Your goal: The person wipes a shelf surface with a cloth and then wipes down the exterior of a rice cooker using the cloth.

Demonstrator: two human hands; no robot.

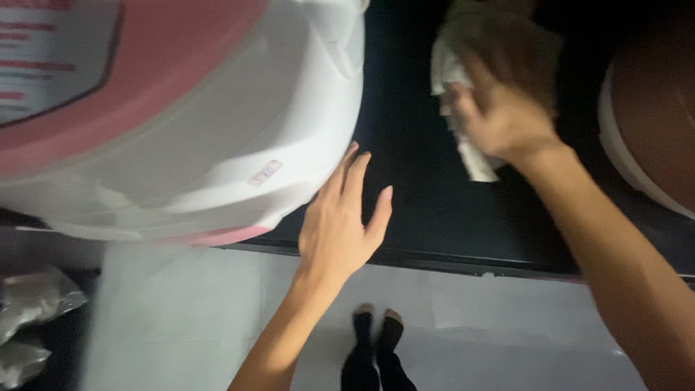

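A large white and pink appliance [181, 123] stands on the dark counter [413, 203] at the left. My left hand [340, 224] lies flat with its fingers apart against the appliance's lower right side. My right hand [499, 108] presses a crumpled white cloth [463, 141] onto the counter farther back, its fingers closed over it. The picture is blurred by motion.
A round brown and white container [651, 116] sits at the right edge of the counter. Below the counter's front edge lies a pale tiled floor [188, 318], with my feet [376, 326] on it. Clear plastic bags [29, 304] lie at the lower left.
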